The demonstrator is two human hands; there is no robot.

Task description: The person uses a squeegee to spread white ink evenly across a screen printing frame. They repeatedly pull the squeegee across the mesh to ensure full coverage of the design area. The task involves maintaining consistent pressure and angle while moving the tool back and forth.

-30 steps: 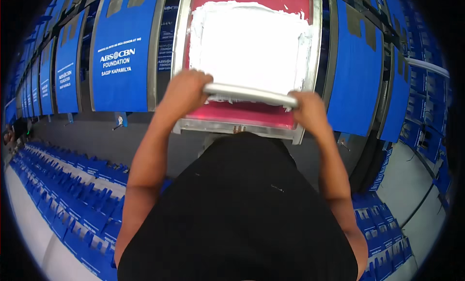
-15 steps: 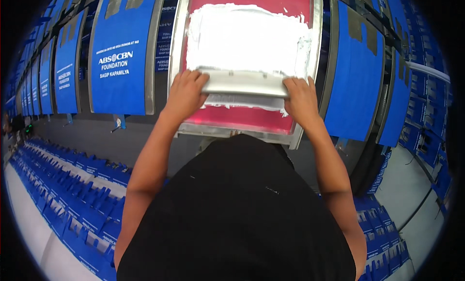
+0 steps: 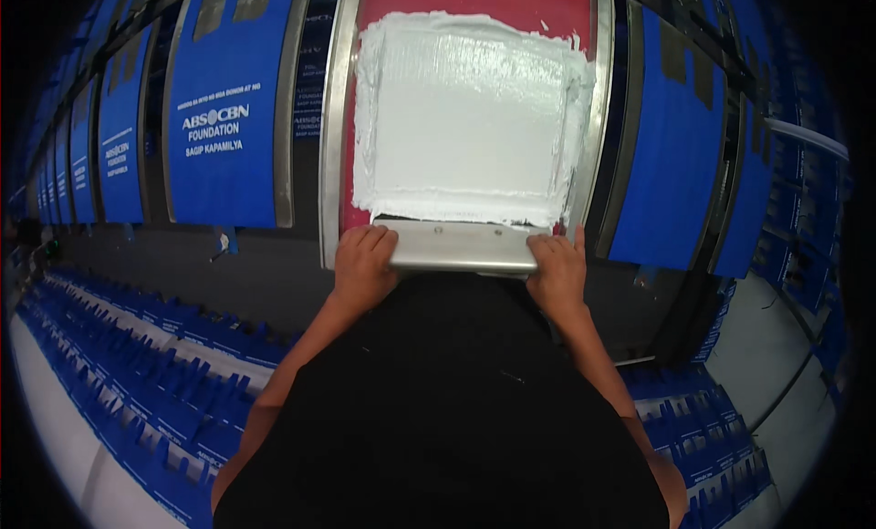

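squeegee [image 3: 464, 247] gripped between both hands [image 3: 367, 263]

Person seen from above, wearing a plain black top [image 3: 438, 429] that spreads wide at six o'clock and narrows upward to a blunt, rounded end; from its middle, a tiny pale fleck [image 3: 367, 349] sits toward ten o'clock, and a longer, broken pale streak [image 3: 513, 377] toward two, both too small to identify; left hand [image 3: 367, 263], right hand [image 3: 558, 269] and both forearms [image 3: 306, 347] bare.
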